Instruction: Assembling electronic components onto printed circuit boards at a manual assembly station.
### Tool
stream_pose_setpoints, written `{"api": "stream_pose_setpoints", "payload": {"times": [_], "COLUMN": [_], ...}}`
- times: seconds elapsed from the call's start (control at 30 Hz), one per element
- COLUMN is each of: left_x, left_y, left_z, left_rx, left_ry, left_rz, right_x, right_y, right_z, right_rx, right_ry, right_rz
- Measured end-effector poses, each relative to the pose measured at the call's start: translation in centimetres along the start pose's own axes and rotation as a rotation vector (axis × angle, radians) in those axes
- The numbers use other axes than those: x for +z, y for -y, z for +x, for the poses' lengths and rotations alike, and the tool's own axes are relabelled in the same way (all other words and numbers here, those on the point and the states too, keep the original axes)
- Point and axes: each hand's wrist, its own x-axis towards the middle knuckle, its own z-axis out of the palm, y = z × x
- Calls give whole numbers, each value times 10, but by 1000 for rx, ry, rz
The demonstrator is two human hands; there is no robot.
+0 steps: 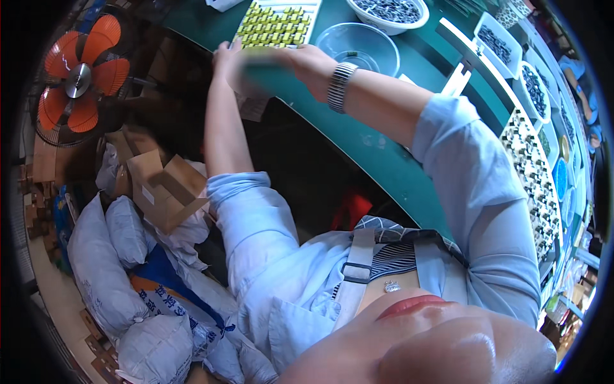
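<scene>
At the near edge of the green table, my left hand [224, 59] is beside the near left corner of a white tray [311, 18]. Rows of small yellow-and-black parts [272, 24] fill that tray. My right hand [312, 66], with a striped metal band on its wrist, reaches in from the right to the near right corner. The fingers of both hands look closed around something between them, where a yellowish-green smear blurs the view. What they grip cannot be made out.
A clear round bowl [358, 48] stands just right of my right hand, with a white bowl of dark metal parts [390, 11] behind it. A light metal rail [476, 57] crosses the table's right side. An orange-bladed fan [78, 81], cardboard box [167, 185] and white sacks [102, 262] are left.
</scene>
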Motion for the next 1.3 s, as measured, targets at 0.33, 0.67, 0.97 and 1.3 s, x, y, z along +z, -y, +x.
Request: {"api": "stream_pose_setpoints", "payload": {"times": [0.33,0.67,0.97,1.3], "left_x": [16,-67,-89,-83], "left_y": [16,22,46,28], "left_z": [18,-44,-127,-178], "left_rx": [0,-415,-316,-482], "left_ry": [117,488,602,755], "left_rz": [-142,-603,-772,-1366], "right_x": [2,30,41,11], "right_y": [-24,-65,-76,-83], "right_z": [97,63,-14,-73], "right_rx": [84,270,146,167], "right_ry": [-501,-327,-200,-150], "right_rz": [-26,109,49,2]}}
